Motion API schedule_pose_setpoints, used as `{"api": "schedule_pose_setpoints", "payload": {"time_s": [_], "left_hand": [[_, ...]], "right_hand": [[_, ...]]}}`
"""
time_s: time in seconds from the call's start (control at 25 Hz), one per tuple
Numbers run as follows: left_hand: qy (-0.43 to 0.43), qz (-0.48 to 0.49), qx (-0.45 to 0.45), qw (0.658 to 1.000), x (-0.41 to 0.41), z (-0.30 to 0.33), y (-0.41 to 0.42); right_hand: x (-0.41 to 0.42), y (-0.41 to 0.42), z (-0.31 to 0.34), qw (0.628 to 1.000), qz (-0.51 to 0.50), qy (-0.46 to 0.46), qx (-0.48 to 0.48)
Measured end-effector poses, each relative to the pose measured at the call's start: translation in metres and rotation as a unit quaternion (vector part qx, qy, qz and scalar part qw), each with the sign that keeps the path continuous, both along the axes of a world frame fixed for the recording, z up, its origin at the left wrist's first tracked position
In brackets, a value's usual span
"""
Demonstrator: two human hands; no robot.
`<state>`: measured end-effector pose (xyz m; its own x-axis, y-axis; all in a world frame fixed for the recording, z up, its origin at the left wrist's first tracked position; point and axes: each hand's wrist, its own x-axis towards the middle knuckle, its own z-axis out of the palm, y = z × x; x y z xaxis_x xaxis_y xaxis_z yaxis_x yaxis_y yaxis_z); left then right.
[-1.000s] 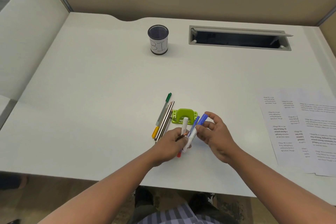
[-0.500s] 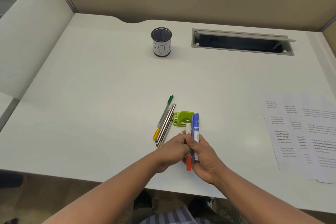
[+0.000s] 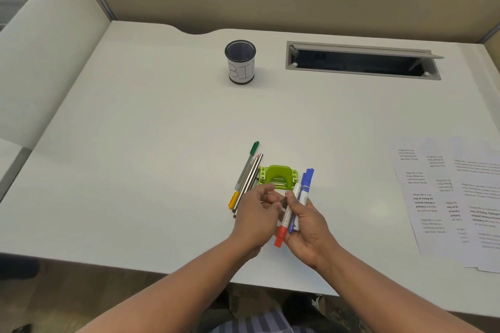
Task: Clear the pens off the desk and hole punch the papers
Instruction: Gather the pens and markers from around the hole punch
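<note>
My right hand (image 3: 308,227) grips a bundle of markers (image 3: 296,205), one red-capped and two blue, pointing away from me. My left hand (image 3: 257,213) sits just left of the bundle, fingers curled and touching a small dark item by the red marker; whether it grips it I cannot tell. Just beyond both hands stands a green hole punch (image 3: 278,176). Left of it several pens and pencils (image 3: 247,178) lie side by side on the desk, one with a green cap. Printed papers (image 3: 446,197) lie overlapped at the right.
A black mesh pen cup (image 3: 240,61) labelled BIN stands at the back centre. An open cable slot (image 3: 362,62) is set into the white desk (image 3: 151,127) at the back right. Partition walls close off the back and left.
The markers were fanned out between both hands; they are now gathered into one bundle in my right hand. My left hand has loosened and moved slightly left.
</note>
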<state>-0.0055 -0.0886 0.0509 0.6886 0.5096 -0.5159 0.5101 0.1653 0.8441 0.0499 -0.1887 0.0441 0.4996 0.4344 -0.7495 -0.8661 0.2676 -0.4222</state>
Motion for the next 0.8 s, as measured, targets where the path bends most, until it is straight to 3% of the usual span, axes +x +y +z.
{"api": "schedule_pose_setpoints", "payload": {"time_s": [0.32,0.48,0.56,0.68,0.8], "left_hand": [[-0.070,0.046,0.032,0.996,-0.009,0.000,-0.014],[-0.072,-0.069,0.145,0.984,-0.010,0.005,-0.006],[-0.082,-0.077,0.232,0.966,-0.006,-0.004,0.013],[-0.031,-0.074,0.331,0.940,0.009,-0.029,0.059],[0.084,-0.137,0.348,0.924,0.026,-0.046,0.089]], "right_hand": [[-0.007,0.000,0.002,0.999,0.038,0.004,0.031],[-0.004,-0.002,0.000,1.000,0.028,-0.007,0.002],[-0.001,-0.004,-0.004,0.998,0.039,-0.018,-0.037],[0.002,-0.008,-0.007,0.997,0.045,-0.017,-0.065],[0.002,-0.011,-0.009,0.996,0.045,-0.022,-0.070]]}}
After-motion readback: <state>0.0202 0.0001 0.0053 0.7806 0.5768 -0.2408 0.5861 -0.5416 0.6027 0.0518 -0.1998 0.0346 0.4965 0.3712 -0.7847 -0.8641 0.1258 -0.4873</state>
